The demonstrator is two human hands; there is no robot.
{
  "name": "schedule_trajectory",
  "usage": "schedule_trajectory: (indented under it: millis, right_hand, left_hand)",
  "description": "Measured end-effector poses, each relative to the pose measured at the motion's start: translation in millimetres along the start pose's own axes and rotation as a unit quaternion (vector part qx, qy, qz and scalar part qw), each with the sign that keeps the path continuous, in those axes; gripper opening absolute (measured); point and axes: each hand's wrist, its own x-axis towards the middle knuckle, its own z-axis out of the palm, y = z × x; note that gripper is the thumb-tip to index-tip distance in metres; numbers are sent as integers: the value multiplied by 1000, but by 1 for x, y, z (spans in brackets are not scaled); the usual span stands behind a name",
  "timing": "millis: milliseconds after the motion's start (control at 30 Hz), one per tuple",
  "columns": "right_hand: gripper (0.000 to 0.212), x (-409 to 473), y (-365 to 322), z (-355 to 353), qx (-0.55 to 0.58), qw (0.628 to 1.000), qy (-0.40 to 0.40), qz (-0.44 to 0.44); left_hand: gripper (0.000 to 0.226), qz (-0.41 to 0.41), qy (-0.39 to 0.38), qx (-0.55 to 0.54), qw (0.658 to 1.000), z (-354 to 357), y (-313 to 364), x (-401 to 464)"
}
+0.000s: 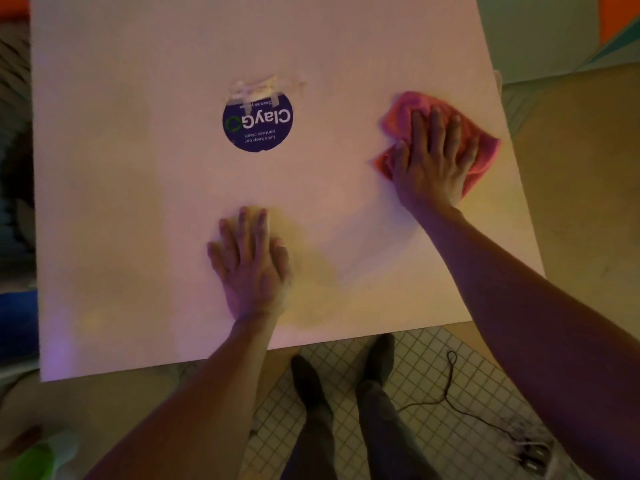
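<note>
The table (pixel 138 202) could be pushed askew if too much weight is leaned through the left hand (pixel 251 265), which is laid flat on it with fingers straight and nothing held. The cloth (pixel 485 150) is pressed onto the tabletop near the right edge by the right hand (pixel 433 161), whose fingers are spread and straight rather than curled round it. Being only pinned, not gripped, it could be slid from under the palm or carried over the edge by a wide stroke. The round sticker (pixel 258 124) and the torn tape (pixel 263 86) above it could be snagged and lifted if wiped across. The cloth is seen to be pink, soft and crumpled, with corners left showing beyond the fingers.
</note>
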Motion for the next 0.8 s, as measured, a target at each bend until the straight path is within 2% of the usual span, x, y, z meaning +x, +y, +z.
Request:
schedule_trajectory:
  millis: [167, 300, 433, 533, 633, 800]
  right_hand:
    - [57, -68, -53, 4, 8, 995, -25, -95]
    - [56, -131, -89, 1, 12, 985, -46, -166]
    - [55, -192, -102, -5, 15, 975, -67, -210]
    - [54, -232, -95, -11, 1, 973, -74, -220]
    - [53, -248, -83, -12, 0, 974, -64, -215]
    - [54, -240, -54, -18, -14, 980, -59, -190]
  left_hand:
    - [55, 14, 24, -38, 999, -2, -3, -1]
    - [54, -4, 44, -149, 988, -13, -7, -1]
    - [47, 19, 78, -248, 965, -18, -17, 1]
    - [48, 16, 74, -169, 983, -16, -48, -10]
    - [49, 13, 30, -66, 997, -13, -84, -27]
    - [49, 19, 7, -37, 999, -17, -95, -34]
